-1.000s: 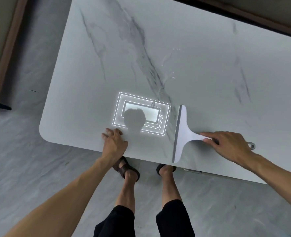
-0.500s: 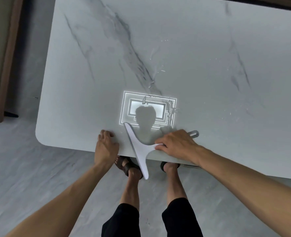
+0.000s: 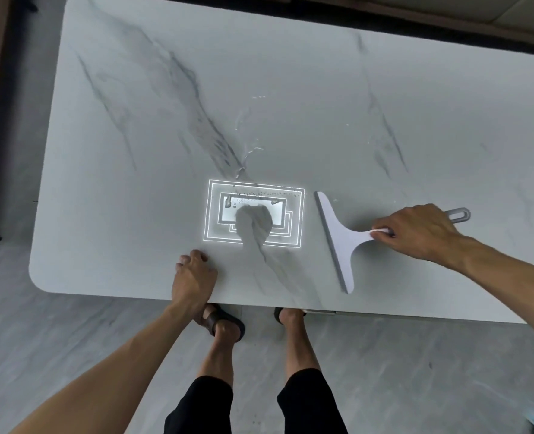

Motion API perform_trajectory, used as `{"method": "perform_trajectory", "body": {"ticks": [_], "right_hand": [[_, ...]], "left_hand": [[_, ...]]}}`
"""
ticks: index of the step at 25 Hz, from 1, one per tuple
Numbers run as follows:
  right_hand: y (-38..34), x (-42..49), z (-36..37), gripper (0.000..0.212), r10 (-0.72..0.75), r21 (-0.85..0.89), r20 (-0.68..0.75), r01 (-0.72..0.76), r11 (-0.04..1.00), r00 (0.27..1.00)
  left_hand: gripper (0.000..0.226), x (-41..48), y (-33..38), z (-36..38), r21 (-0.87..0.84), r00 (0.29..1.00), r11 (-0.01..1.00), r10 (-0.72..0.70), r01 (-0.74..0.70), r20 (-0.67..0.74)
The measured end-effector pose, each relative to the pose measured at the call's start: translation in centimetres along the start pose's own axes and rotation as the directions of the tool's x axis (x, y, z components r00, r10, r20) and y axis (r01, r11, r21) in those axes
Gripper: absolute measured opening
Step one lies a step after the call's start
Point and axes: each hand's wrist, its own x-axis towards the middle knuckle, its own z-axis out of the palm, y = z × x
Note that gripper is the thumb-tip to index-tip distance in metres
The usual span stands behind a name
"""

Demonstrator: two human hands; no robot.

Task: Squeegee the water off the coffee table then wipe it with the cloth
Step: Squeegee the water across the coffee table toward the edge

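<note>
Soft even daylight, bright rectangular glare (image 3: 254, 213) of a ceiling light on the glossy surface (image 3: 290, 89), head shadow inside it, wide-angle bending at edges, focus sharp.

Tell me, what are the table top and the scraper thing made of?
The table looks like polished marble or marble-look stone: pale with grey veins, and shiny enough to mirror a ceiling light. The squeegee looks like smooth matte plastic, white with a grey blade edge, probably rubber.
</note>
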Motion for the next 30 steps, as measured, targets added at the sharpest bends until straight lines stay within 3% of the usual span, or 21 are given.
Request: {"method": "perform_trajectory", "body": {"ticks": [5, 9, 12, 14, 18, 22, 26, 28, 30], "right_hand": [[-11.0, 3.0, -2.3, 0.03, -0.226, 0.214, 0.014, 0.218, 0.952, 0.974], [-25.0, 6.3, -2.9, 0.036, -0.515, 0.287, 0.042, 0.483, 0.827, 0.856], [-32.0, 8.3, -3.1, 0.039, -0.59, 0.24, 0.039, 0.565, 0.789, 0.806], [-33.6, 9.4, -3.2, 0.038, -0.584, 0.252, 0.033, 0.559, 0.79, 0.811], [-28.5, 11.2, -3.4, 0.033, -0.395, 0.358, -0.006, 0.371, 0.857, 0.919], [-16.5, 9.9, -2.6, 0.027, -0.059, 0.345, -0.033, 0.067, 0.936, 0.998], [-7.1, 6.0, -1.9, 0.036, 0.271, 0.272, -0.003, -0.26, 0.926, 0.962], [-5.4, 4.5, -2.5, 0.039, 0.344, 0.228, -0.016, -0.331, 0.915, 0.939], [-6.3, 4.2, -3.8, 0.039, 0.325, 0.197, -0.055, -0.309, 0.93, 0.944]], "left_hand": [[0.026, -0.8, -3.5, -2.8, -0.17, 0.978, 0.98, -0.135, 0.108, -0.158], [0.032, 0.1, -6.9, -5.0, -0.297, 0.936, 0.931, -0.281, 0.212, -0.212], [0.031, 0.9, -9.2, -6.0, -0.301, 0.904, 0.916, -0.344, 0.264, -0.254], [0.026, 1.4, -9.8, -6.5, -0.325, 0.898, 0.897, -0.381, 0.301, -0.219], [0.016, 2.0, -8.7, -7.0, -0.251, 0.965, 0.946, -0.24, 0.207, -0.108], [0.016, 3.1, -7.0, -7.1, -0.209, 0.993, 0.972, -0.114, 0.107, -0.022], [0.025, 3.9, -6.4, -7.1, -0.172, 0.994, 0.98, -0.095, 0.104, 0.058], [0.024, 4.0, -6.9, -7.5, -0.194, 0.995, 0.976, -0.093, 0.1, 0.046], [0.022, 3.8, -7.6, -8.3, -0.252, 0.993, 0.961, -0.116, 0.113, 0.006]]}}
